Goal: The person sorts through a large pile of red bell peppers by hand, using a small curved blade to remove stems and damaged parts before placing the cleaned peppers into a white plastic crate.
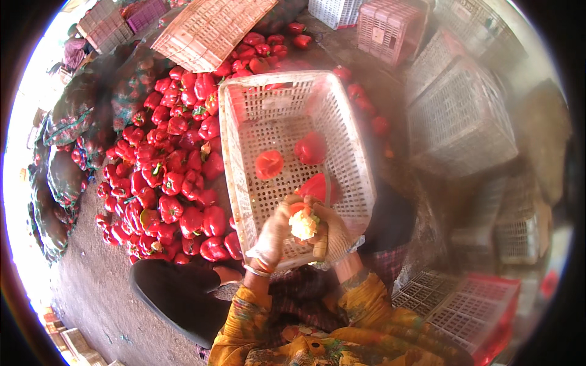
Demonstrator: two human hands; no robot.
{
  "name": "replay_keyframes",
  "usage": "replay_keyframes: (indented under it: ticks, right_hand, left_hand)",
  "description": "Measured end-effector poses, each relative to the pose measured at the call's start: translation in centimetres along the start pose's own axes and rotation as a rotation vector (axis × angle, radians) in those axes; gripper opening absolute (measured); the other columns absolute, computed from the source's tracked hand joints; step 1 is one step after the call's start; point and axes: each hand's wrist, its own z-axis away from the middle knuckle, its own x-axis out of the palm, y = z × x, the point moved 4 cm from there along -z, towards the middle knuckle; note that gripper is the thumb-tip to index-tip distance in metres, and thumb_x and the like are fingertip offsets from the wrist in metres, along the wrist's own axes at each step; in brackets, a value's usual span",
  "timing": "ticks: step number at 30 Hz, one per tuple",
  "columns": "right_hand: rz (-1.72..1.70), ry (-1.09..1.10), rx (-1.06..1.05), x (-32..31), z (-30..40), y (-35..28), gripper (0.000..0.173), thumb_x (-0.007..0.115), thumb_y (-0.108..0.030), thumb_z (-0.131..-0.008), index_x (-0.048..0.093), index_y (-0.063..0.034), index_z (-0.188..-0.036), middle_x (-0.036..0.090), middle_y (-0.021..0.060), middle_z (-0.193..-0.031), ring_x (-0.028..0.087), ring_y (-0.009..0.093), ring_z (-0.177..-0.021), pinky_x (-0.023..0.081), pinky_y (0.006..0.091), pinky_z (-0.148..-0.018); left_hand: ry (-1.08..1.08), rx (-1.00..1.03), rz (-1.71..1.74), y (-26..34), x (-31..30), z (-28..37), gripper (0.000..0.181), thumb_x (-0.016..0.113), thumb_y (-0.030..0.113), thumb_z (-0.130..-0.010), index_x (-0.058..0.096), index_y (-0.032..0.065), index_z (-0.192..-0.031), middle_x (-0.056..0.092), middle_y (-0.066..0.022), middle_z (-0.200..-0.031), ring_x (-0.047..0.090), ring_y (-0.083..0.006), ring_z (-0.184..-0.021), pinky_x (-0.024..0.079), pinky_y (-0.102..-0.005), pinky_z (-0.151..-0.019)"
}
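My left hand (269, 240) and my right hand (334, 228) meet over the near end of a white plastic crate (231, 151). Between them is a red bell pepper's core (303, 224), its pale seed cluster facing me, with a little red flesh around it. My left hand grips the pepper's side. A short wooden handle (320, 248), like a small knife's, juts from my right hand; any blade is hidden. Inside the crate lie a cored-looking red pepper (269, 164), another red pepper (310, 148) and a red pepper (316, 186) just beyond my fingers.
A large heap of red bell peppers (169, 183) covers the floor left of the crate. Behind it stand full mesh sacks (68, 174). A tilted crate (215, 32) rests at the heap's far side. Stacked crates (462, 119) and a red-edged crate (476, 311) stand at right.
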Motion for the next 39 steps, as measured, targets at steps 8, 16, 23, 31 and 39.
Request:
replay_keyframes:
  ticks: [8, 16, 23, 31, 39]
  right_hand:
    - [0.925, 0.366, -0.492, -4.7, -1.2, 0.8, 0.024, 0.065, -0.019, -0.097, 0.067, 0.0025, -0.108, 0.069, 0.0051, -0.086, 0.06, 0.014, -0.077, 0.051, 0.0356, -0.071]
    - [1.275, 0.573, -1.232, 7.2, 3.2, -0.4, 0.023, 0.062, -0.005, -0.098, 0.059, 0.0036, -0.119, 0.066, 0.0086, -0.095, 0.064, 0.019, -0.078, 0.055, 0.0338, -0.072]
    - [1.289, 0.0, -0.404, 22.3, -6.3, 0.2, 0.025, 0.065, -0.016, -0.099, 0.067, 0.0018, -0.116, 0.071, 0.0058, -0.081, 0.064, 0.008, -0.067, 0.052, 0.0262, -0.058]
    - [0.719, 0.19, -0.081, 10.7, -3.0, 8.3, 0.029, 0.066, -0.031, -0.1, 0.064, -0.0061, -0.115, 0.067, 0.0048, -0.083, 0.05, 0.008, -0.05, 0.047, 0.0277, -0.044]
    - [0.634, 0.492, 0.026, 4.9, -1.1, 11.2, 0.014, 0.061, -0.006, -0.098, 0.065, -0.005, -0.111, 0.064, 0.0006, -0.077, 0.051, 0.006, -0.055, 0.04, 0.0235, -0.049]
  left_hand:
    - [0.167, 0.562, -0.733, -0.4, 1.8, 3.5, 0.02, 0.066, 0.018, -0.095, 0.062, 0.0017, -0.107, 0.059, -0.0113, -0.091, 0.06, -0.0251, -0.084, 0.05, -0.0354, -0.077]
    - [0.69, 0.553, -0.651, 5.2, 0.6, 1.9, 0.032, 0.063, 0.014, -0.097, 0.058, 0.0018, -0.126, 0.061, -0.0175, -0.109, 0.063, -0.0315, -0.091, 0.053, -0.0406, -0.084]
    - [0.239, 0.313, -0.611, 5.8, -5.9, 6.4, 0.021, 0.068, 0.009, -0.092, 0.072, 0.0046, -0.113, 0.072, -0.0152, -0.102, 0.072, -0.028, -0.094, 0.057, -0.0354, -0.083]
    - [0.769, -0.582, -0.707, -13.6, -26.3, -2.2, 0.054, 0.069, 0.039, -0.078, 0.063, 0.0036, -0.118, 0.071, -0.0173, -0.088, 0.071, -0.0349, -0.089, 0.055, -0.041, -0.084]
    - [0.871, -0.906, -0.883, -13.7, -22.9, -8.6, 0.072, 0.068, 0.047, -0.079, 0.048, -0.0008, -0.129, 0.053, -0.0282, -0.129, 0.063, -0.0416, -0.114, 0.053, -0.0473, -0.095]
